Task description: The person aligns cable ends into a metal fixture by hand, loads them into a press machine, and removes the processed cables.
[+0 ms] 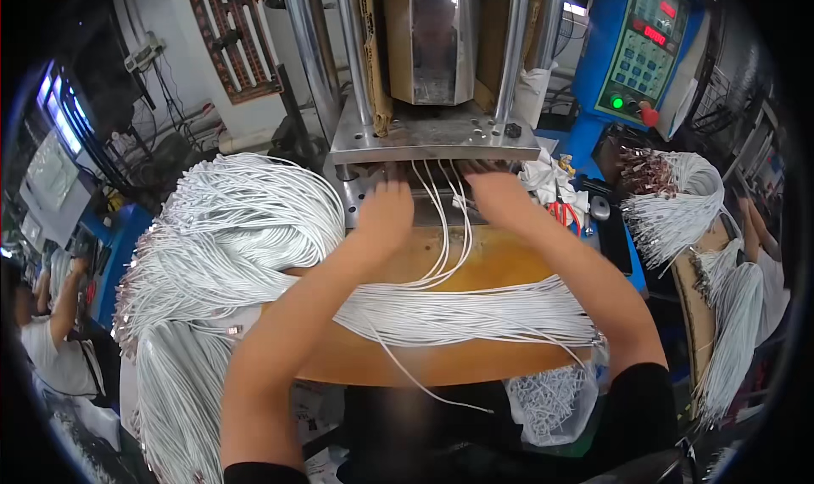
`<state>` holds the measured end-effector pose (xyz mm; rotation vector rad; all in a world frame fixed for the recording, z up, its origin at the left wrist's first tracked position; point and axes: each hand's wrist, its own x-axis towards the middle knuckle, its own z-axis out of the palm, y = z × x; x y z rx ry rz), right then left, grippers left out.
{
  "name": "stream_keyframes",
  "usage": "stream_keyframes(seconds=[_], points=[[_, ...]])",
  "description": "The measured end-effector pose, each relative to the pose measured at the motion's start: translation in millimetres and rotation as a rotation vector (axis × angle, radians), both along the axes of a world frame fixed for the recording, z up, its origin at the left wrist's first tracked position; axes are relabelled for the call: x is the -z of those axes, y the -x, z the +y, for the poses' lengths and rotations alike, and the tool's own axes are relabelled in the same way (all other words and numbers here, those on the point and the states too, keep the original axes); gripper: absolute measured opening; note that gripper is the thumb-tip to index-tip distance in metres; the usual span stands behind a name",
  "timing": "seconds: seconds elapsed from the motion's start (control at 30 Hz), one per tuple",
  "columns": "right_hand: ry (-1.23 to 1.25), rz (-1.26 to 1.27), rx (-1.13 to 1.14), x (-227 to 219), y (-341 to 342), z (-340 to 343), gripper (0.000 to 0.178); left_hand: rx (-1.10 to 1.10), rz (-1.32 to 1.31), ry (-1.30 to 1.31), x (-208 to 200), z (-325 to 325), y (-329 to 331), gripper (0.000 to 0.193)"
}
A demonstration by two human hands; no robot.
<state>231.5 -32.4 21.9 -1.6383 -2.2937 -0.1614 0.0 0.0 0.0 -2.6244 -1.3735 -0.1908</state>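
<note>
Both my hands reach forward to the gap below the upper metal plate [432, 142] of a press. My left hand [386, 211] is at the left part of the lower metal block [428, 211]; its fingers are blurred and their tips hidden under the plate. At the right part of that block is my right hand [502, 200], with its fingertips hidden too. Between the hands, a few white cables [440, 203] run out of the gap and curve down to the left. A thick bundle of white cables [466, 316] lies across the brown work board [381, 367] beneath my forearms.
Large heaps of white cables [254, 204] fill the left side. Red-handled scissors [561, 216] lie to the right of the press, below a blue control panel [644, 47]. More cable bundles [678, 204] stand farther right. A clear bag of small white pieces [551, 403] hangs below the board.
</note>
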Motion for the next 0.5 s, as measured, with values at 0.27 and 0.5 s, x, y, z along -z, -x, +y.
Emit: stream_keyframes(seconds=[0.27,0.5], points=[[0.319,0.097,-0.109,15,-10,-259,0.071,0.341,-0.289,0.259,-6,-207,155,0.052],[0.245,-0.077,0.007,44,-13,-267,0.072,0.297,0.057,0.039,33,-222,166,0.058]])
